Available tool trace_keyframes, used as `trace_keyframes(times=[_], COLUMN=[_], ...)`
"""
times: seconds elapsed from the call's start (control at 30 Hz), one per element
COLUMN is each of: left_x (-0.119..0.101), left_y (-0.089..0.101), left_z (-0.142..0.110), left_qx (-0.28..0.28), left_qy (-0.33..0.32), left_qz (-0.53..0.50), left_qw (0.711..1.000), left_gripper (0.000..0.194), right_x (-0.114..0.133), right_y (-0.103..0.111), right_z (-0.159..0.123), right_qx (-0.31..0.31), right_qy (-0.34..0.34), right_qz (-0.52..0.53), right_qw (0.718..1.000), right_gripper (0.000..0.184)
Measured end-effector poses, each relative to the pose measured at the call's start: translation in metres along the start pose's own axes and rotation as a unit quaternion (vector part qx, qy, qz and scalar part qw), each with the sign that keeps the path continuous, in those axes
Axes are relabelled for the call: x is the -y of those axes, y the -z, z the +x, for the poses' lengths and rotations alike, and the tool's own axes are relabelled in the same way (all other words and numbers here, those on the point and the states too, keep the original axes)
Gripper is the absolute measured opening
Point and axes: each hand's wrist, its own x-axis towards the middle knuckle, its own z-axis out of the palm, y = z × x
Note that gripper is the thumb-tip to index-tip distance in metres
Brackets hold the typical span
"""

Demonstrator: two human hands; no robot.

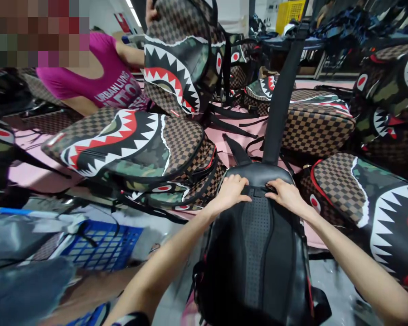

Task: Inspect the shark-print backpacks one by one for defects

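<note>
A black backpack [229, 253] stands before me with its padded back panel turned my way. A perforated strip [256, 240] runs down the middle of that panel. Near the top, my left hand [233, 192] grips the panel on the left, fingers bent and thumb pointing inward. My right hand [285, 194] holds the same area on the right, with its thumb towards the middle. Between the hands lies a short black band [257, 188]. A wide black shoulder strap [282, 99] extends away from the backpack's top; a second strap [236, 148] lies to its left.
Checked shark-mouth backpacks lie on the pink table [221, 145], including one to the left [139, 145] and one to the right [363, 194]. Across the table a person in a magenta shirt [105, 77] holds another backpack [180, 59]. A blue basket [102, 244] is at lower left.
</note>
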Motion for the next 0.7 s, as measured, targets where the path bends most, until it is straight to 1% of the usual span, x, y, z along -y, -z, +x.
trace_keyframes(times=[0.03, 0.1, 0.17, 0.23, 0.27, 0.3, 0.33, 0.43, 0.6, 0.7], left_x=[-0.002, -0.006, -0.009, -0.013, -0.015, -0.017, -0.018, -0.024, -0.036, -0.042], left_y=[-0.001, -0.006, -0.015, -0.027, -0.032, -0.037, -0.041, -0.049, -0.058, -0.060], left_z=[0.001, 0.000, -0.008, -0.020, -0.027, -0.034, -0.040, -0.057, -0.080, -0.091], left_qx=[0.010, -0.004, -0.036, -0.056, -0.060, -0.062, -0.063, -0.067, -0.056, -0.037], left_qy=[-0.012, -0.036, -0.063, -0.076, -0.079, -0.081, -0.084, -0.091, -0.078, -0.062], left_qz=[0.043, 0.077, 0.080, 0.071, 0.067, 0.064, 0.060, 0.053, 0.045, 0.040], left_qw=[0.999, 0.996, 0.994, 0.993, 0.993, 0.993, 0.993, 0.992, 0.994, 0.997], left_gripper=[0.043, 0.036, 0.022, 0.010, 0.007, 0.010, 0.015, 0.023, 0.025, 0.025], right_x=[0.003, 0.010, 0.018, 0.025, 0.027, 0.029, 0.031, 0.033, 0.033, 0.036], right_y=[0.003, 0.010, 0.014, 0.011, 0.007, 0.003, -0.002, -0.017, -0.032, -0.037], right_z=[0.001, 0.002, -0.003, -0.013, -0.019, -0.025, -0.031, -0.049, -0.077, -0.088], right_qx=[0.015, 0.041, 0.060, 0.065, 0.063, 0.057, 0.050, 0.035, 0.009, 0.005], right_qy=[0.001, 0.018, 0.048, 0.068, 0.075, 0.079, 0.083, 0.099, 0.137, 0.141], right_qz=[-0.034, -0.088, -0.125, -0.153, -0.165, -0.177, -0.186, -0.193, -0.187, -0.186], right_qw=[0.999, 0.995, 0.989, 0.984, 0.981, 0.979, 0.978, 0.976, 0.973, 0.972], right_gripper=[0.034, 0.034, 0.030, 0.021, 0.015, 0.008, 0.007, 0.018, 0.020, 0.020])
